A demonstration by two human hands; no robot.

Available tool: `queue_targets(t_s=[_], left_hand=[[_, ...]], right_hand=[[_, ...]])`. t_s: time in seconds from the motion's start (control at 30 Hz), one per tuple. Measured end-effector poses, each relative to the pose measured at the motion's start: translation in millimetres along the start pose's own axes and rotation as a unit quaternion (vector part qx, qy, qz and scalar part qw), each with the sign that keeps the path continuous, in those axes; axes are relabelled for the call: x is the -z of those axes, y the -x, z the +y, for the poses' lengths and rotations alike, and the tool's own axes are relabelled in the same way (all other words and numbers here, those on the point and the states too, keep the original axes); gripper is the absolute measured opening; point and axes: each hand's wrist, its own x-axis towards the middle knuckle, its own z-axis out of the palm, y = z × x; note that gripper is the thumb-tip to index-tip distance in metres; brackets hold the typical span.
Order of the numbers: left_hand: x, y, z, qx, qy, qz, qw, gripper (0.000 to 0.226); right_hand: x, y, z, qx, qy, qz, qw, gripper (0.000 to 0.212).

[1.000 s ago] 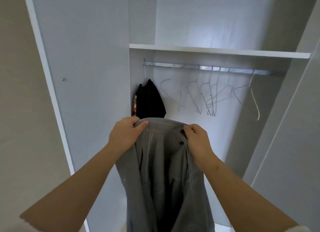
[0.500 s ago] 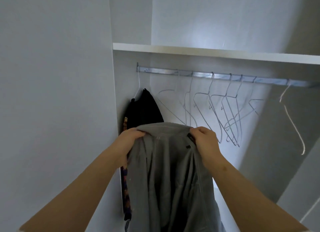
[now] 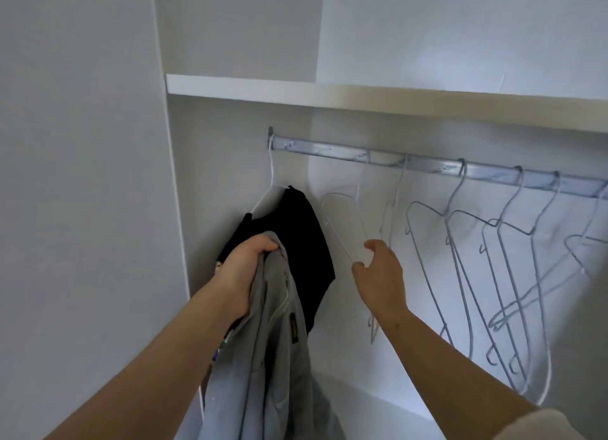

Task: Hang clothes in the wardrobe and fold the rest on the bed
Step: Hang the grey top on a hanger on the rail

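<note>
The left hand (image 3: pixel 243 275) has its fingers curled tight into the bunched collar of a grey button-up shirt (image 3: pixel 273 357). It holds the shirt up inside the wardrobe, just in front of a black garment (image 3: pixel 306 242) hung at the left end of a silvery metal rail (image 3: pixel 427 168). The shirt drops straight from the fist, long axis vertical, collar uppermost, hem out of view. The right hand (image 3: pixel 381 278) curls thumb and forefinger round the low end of a pale wire hanger (image 3: pixel 342 222), left of a row of grey wire hangers (image 3: pixel 513 275). Half a second ago both hands held the collar. The right has since let go and reached the hanger.
</note>
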Motion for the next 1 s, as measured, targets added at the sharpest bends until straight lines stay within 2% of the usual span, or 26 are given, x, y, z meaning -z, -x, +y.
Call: queue_targets(t_s=[0.13, 0.3, 0.43, 0.53, 0.63, 0.77, 0.9, 1.0], left_hand=[[-19.2, -16.7, 0.7, -0.012, 0.004, -0.017, 1.000, 0.039], [-35.3, -30.7, -0.9, -0.010, 0.006, -0.012, 1.000, 0.024], [-37.0, -44.1, 2.3, -0.019, 0.018, -0.022, 0.999, 0.025], [-37.5, -51.5, 5.3, -0.024, 0.025, -0.021, 0.999, 0.025], [-37.9, -57.0, 9.5, -0.027, 0.022, -0.018, 0.999, 0.024], [-39.3, -65.6, 10.8, -0.023, 0.016, -0.027, 0.999, 0.024], [-43.0, -72.7, 8.2, -0.009, -0.004, -0.042, 0.999, 0.023], [-43.0, -77.5, 5.8, 0.002, -0.012, -0.049, 0.999, 0.022]], right_hand=[[3.2, -24.8, 22.6, 0.012, 0.095, -0.005, 0.995, 0.049], [6.5, -39.6, 41.3, -0.027, 0.219, -0.068, 0.973, 0.054], [5.1, -48.3, 46.0, -0.090, 0.202, -0.088, 0.971, 0.054], [4.6, -52.6, 49.4, -0.124, 0.133, -0.079, 0.980, 0.058], [6.1, -62.1, 49.1, -0.153, 0.083, -0.063, 0.983, 0.044], [7.8, -66.4, 47.3, -0.164, 0.104, -0.054, 0.979, 0.034], [12.1, -69.2, 45.5, -0.160, 0.202, -0.033, 0.966, 0.036], [13.8, -69.0, 49.4, -0.119, 0.273, -0.038, 0.954, 0.016]])
